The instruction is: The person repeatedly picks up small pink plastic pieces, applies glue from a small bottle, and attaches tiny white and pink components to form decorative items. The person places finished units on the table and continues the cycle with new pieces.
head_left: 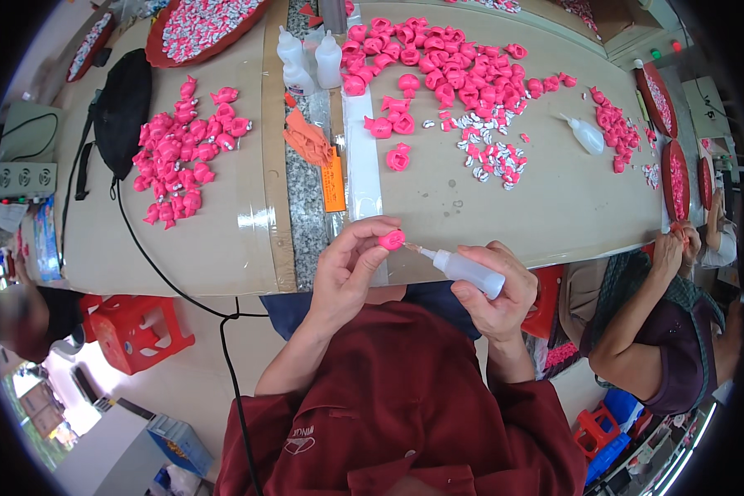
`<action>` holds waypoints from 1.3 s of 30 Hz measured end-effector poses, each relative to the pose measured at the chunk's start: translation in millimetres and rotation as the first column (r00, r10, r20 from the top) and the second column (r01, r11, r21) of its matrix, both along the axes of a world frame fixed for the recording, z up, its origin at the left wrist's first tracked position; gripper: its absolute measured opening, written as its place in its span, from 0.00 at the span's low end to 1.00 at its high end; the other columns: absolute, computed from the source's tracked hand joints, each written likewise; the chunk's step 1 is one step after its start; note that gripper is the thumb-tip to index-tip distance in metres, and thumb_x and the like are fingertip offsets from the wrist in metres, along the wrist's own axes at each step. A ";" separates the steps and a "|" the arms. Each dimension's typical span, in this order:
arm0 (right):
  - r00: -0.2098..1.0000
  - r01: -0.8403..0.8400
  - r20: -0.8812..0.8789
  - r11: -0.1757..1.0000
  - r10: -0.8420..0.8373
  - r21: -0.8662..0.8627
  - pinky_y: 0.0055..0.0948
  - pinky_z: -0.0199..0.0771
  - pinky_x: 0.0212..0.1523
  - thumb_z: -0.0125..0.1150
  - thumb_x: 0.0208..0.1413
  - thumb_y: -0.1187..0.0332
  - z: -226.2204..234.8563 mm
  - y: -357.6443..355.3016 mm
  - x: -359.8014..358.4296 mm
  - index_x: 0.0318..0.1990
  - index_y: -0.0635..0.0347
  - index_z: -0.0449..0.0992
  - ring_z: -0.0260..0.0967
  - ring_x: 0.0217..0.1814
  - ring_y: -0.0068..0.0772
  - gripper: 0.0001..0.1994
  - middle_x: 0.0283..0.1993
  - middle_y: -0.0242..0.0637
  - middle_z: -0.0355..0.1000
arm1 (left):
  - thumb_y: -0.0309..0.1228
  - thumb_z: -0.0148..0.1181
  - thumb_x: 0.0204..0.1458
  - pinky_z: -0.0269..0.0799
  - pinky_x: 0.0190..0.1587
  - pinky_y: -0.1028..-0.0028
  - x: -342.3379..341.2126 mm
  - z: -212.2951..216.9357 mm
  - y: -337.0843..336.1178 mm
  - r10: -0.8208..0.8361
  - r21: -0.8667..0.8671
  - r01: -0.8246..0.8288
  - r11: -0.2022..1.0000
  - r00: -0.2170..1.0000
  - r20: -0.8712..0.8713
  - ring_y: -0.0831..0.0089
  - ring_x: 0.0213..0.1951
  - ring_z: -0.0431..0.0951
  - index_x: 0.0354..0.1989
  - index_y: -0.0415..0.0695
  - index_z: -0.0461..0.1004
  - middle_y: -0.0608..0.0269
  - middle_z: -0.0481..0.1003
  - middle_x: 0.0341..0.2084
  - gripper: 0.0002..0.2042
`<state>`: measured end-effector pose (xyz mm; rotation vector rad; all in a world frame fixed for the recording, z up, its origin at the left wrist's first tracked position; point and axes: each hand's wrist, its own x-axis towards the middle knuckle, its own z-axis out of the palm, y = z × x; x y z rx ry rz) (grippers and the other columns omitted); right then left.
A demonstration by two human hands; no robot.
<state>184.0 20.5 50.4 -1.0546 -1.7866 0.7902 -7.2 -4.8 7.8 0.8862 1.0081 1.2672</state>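
Between the thumb and fingers of my left hand (351,269) is a small pink plastic figure part (392,240). My right hand (500,293) is wrapped round a translucent squeeze bottle (469,273), tilted so that its thin nozzle points at the pink part. The nozzle tip is at or very close to the part; whether it touches I cannot tell. Beyond my hands, a large heap of pink parts (446,66) covers the far side of the table. Nearer lies a scatter of small white, black and pink pieces (492,149).
More pink parts (182,153) lie on the left beside a black bag (124,107). White bottles (328,62) stand near an orange cloth (307,136). Another squeeze bottle (585,135) lies at right. A black cable (161,269) crosses the table's left edge. A co-worker (657,331) sits at right.
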 end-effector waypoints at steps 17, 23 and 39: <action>1.000 0.005 0.003 1.000 -0.005 -0.013 0.22 0.58 0.18 0.68 0.35 0.73 0.8 0.7 2.7 0.36 0.67 0.74 0.60 0.19 0.26 0.17 0.24 0.38 0.71 | 0.23 0.50 0.54 0.63 0.51 0.73 -1.3 -0.1 -0.4 0.015 -0.005 -0.015 1.000 1.000 -0.005 0.73 0.46 0.69 0.42 0.37 0.67 0.56 0.67 0.46 0.08; 0.996 0.009 -0.091 0.993 -0.020 -0.115 0.21 0.62 0.23 0.68 0.37 0.74 -1.4 -2.4 2.9 0.38 0.67 0.73 0.64 0.23 0.25 0.17 0.27 0.39 0.72 | 0.21 0.48 0.54 0.64 0.50 0.76 -3.2 -1.6 -1.1 0.031 0.047 -0.030 0.998 0.999 -0.036 0.75 0.45 0.70 0.43 0.37 0.67 0.59 0.67 0.45 0.09; 0.992 0.098 -0.060 0.967 -0.115 -0.233 0.29 0.67 0.39 0.61 0.43 0.74 -45.7 47.0 -36.5 0.43 0.61 0.70 0.67 0.41 0.36 0.16 0.41 0.39 0.68 | 0.19 0.55 0.49 0.69 0.45 0.76 3.4 -4.6 -12.0 -0.011 -0.121 0.030 0.992 0.988 0.154 0.73 0.41 0.73 0.44 0.35 0.66 0.59 0.70 0.40 0.13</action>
